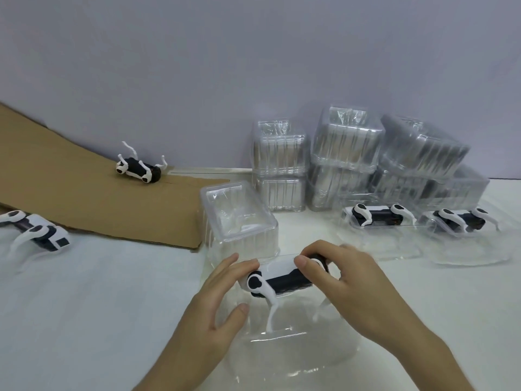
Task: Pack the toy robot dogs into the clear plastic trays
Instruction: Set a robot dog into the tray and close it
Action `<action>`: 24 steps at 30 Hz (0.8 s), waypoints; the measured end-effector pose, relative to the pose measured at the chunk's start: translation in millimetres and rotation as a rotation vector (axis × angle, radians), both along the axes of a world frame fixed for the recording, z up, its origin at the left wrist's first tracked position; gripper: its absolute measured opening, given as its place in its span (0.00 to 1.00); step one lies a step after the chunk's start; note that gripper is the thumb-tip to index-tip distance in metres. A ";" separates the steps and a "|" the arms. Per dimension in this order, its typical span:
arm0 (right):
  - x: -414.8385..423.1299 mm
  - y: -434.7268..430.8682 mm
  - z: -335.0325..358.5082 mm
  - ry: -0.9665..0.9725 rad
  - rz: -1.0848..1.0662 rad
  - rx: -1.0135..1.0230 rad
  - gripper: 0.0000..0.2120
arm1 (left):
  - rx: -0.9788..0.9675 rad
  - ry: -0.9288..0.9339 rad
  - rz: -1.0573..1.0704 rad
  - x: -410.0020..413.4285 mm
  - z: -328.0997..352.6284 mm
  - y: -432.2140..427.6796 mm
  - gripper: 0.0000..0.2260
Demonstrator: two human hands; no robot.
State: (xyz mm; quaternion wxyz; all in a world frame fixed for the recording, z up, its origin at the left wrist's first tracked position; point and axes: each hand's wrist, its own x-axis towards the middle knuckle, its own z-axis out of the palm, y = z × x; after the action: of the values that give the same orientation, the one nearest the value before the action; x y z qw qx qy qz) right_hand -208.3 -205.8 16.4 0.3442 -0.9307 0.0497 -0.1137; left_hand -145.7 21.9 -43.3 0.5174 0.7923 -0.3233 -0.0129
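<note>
Toy robot dog point(282, 280) over a clear tray point(284, 351) on the worktop.
Right grip point(346, 283) curls round its back, hiding the rear; left grip point(215, 303), fingers straight, touches its front. Tray edges barely show.

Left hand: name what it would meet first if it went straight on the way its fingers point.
The toy robot dog: fingertips of the left hand seem to touch its end; the right hand grips it. Beyond stands a clear plastic tray, depth unclear.
</note>
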 end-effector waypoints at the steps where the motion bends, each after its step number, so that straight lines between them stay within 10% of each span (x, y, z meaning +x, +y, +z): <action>1: 1.0 -2.1 -0.3 -0.005 0.010 -0.089 0.23 | 0.008 0.003 -0.015 1.1 -0.1 0.4 0.29; 24: 2.6 -16.7 -6.6 -0.074 0.171 0.277 0.06 | -0.064 -0.078 -0.008 4.4 -19.2 2.8 0.23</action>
State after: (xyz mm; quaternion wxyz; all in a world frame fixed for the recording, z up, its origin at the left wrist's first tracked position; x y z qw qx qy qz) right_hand -205.7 -222.5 9.9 0.4792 -0.8703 -0.0273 -0.1100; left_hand -141.3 24.6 -62.5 0.5293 0.7740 -0.3466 0.0262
